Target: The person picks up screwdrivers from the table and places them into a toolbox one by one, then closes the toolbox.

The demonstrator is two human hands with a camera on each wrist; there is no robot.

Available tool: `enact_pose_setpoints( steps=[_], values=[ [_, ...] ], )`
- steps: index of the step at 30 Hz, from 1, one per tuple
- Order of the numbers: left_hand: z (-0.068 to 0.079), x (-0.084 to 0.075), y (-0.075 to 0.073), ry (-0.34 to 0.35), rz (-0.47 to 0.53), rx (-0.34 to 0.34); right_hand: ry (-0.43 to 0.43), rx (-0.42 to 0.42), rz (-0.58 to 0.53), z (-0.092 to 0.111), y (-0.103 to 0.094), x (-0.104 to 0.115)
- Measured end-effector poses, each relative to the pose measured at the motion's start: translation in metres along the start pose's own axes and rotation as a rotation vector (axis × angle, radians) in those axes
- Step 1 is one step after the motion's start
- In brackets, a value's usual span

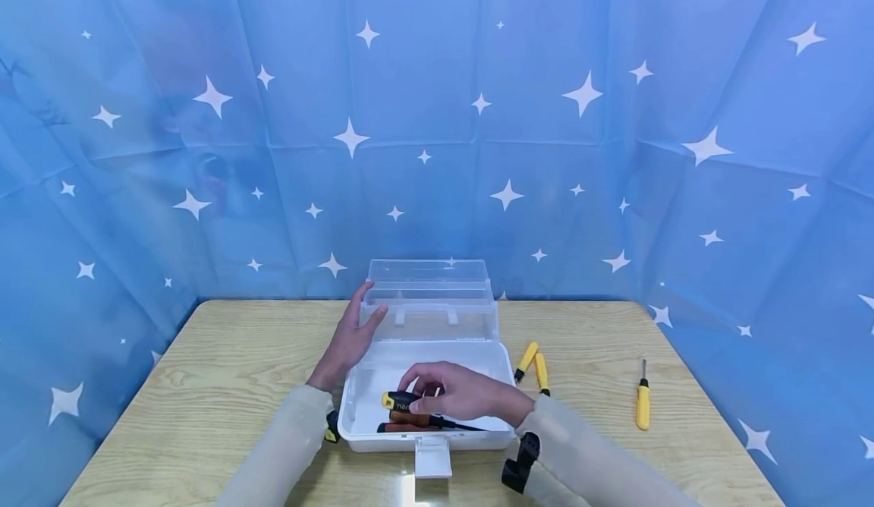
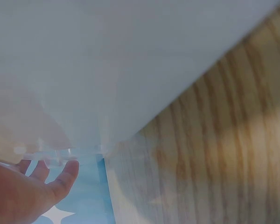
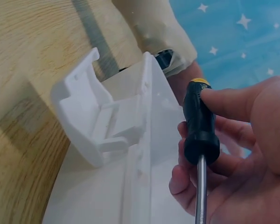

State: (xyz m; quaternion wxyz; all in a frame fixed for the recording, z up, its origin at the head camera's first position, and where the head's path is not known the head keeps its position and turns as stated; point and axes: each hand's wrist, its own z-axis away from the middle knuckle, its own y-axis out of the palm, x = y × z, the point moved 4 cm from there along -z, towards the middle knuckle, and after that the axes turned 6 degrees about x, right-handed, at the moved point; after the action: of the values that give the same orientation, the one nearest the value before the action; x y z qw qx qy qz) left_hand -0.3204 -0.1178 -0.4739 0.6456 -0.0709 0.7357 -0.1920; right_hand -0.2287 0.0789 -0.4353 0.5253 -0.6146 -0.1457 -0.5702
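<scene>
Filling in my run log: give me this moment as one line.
left hand: steadies open lid | right hand: holds black screwdriver over white toolbox | table: yellow pliers, yellow screwdriver

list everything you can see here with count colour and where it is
toolbox: 1, white base, on the table, front centre
lid: 1, clear, standing open at the back of the toolbox
latch: 1, white, hanging at the toolbox front edge
black-handled screwdriver: 1, black with yellow cap, over the toolbox, held by the right hand
other screwdrivers: 2, orange-brown and red handles, lying in the toolbox
pliers: 1, yellow handles, on the table right of the toolbox
yellow screwdriver: 1, yellow handle, on the table far right
table: 1, light wood
backdrop: 1, blue with white stars, around the table
left hand: 1, fingers straight, touching the lid's left edge
right hand: 1, gripping the black-handled screwdriver
</scene>
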Motion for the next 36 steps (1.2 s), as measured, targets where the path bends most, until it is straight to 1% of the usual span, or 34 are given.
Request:
enact_pose_setpoints(
  steps=[9,16,20,23,27,34,36],
  values=[
    [0.003,0.001,0.001,-0.045,0.03,0.015,0.011,-0.003,0.026,-0.006,0.005,-0.004],
    [0.001,0.002,0.001,-0.037,0.026,0.016,0.033,-0.008,0.023,-0.009,0.01,-0.009],
    [0.002,0.003,0.001,-0.051,0.035,0.018,0.039,-0.007,0.022,-0.012,0.013,-0.013],
    [0.002,0.003,0.001,-0.052,0.032,0.014,0.06,-0.015,0.023,-0.012,0.014,-0.016],
    [0.001,0.002,0.001,-0.036,0.013,0.005,0.081,-0.03,0.03,-0.012,0.014,-0.021],
    [0.002,0.001,0.001,-0.047,0.009,0.01,0.087,-0.036,0.053,-0.015,0.013,-0.025],
    [0.001,0.002,0.001,-0.039,0.006,0.01,0.094,-0.036,0.052,-0.015,0.013,-0.026]
  ],
)
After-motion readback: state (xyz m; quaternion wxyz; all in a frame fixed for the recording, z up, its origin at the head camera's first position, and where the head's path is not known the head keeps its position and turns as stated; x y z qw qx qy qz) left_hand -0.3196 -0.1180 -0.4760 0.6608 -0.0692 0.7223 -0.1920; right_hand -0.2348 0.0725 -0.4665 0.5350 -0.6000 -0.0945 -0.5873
